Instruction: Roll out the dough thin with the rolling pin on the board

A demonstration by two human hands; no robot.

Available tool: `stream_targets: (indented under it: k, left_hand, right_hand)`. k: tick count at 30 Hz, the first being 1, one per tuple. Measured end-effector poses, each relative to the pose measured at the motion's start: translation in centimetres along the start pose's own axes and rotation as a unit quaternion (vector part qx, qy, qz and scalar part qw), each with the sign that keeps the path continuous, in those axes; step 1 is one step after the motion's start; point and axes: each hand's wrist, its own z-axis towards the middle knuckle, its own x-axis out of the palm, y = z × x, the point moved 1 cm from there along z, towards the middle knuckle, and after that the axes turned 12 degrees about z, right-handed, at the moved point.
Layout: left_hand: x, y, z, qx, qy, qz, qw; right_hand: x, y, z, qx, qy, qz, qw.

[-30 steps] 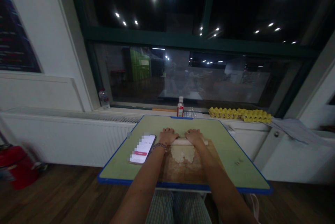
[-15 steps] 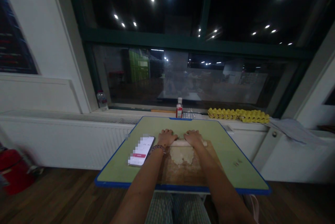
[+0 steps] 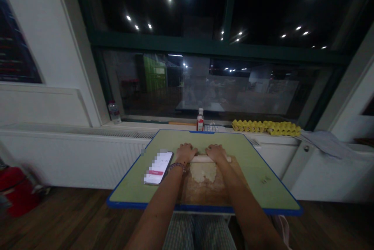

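My left hand (image 3: 186, 152) rests on the left part of a pale wooden rolling pin (image 3: 202, 158), its fingers curled over the far side. On the right part of the same pin lies my right hand (image 3: 216, 152), gripping it in a like way. A thin, ragged-edged sheet of dough (image 3: 203, 172) spreads out on the near side of the pin, and the pin covers its far edge. Beneath the dough is a brown wooden board (image 3: 204, 196) with pale smears on it. A bracelet circles my left wrist.
A lit phone (image 3: 159, 168) lies left of my forearm on the green, blue-edged table (image 3: 269, 193). Along the windowsill stand a small red-labelled bottle (image 3: 200, 120), yellow egg trays (image 3: 265, 127) and a clear bottle (image 3: 114, 112). A red fire extinguisher (image 3: 17, 189) is on the floor at left.
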Motion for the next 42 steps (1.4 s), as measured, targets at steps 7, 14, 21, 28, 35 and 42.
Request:
stream_targets:
  k: [7, 14, 21, 28, 35, 42]
  left_hand:
    - [-0.47, -0.19, -0.14, -0.015, 0.003, -0.006, 1.000]
    - [-0.75, -0.13, -0.44, -0.013, 0.007, -0.009, 1.000]
    - [-0.91, -0.25, -0.43, -0.022, 0.008, -0.006, 1.000]
    - [-0.92, -0.36, -0.31, -0.034, 0.007, -0.006, 0.999]
    - [-0.85, -0.38, -0.23, -0.046, 0.008, -0.013, 0.999]
    - [-0.94, -0.37, -0.42, -0.032, 0.006, -0.011, 0.999]
  right_hand:
    - [-0.24, 0.16, -0.27, 0.003, 0.004, -0.001, 1.000]
    - [-0.36, 0.23, -0.49, 0.007, 0.007, 0.001, 1.000]
    - [-0.38, 0.34, -0.51, 0.010, 0.010, 0.003, 1.000]
    - [-0.46, 0.29, -0.52, 0.007, 0.005, 0.004, 1.000]
    - [-0.41, 0.28, -0.47, 0.006, 0.002, 0.003, 1.000]
    - [-0.48, 0.34, -0.47, 0.007, 0.002, 0.003, 1.000]
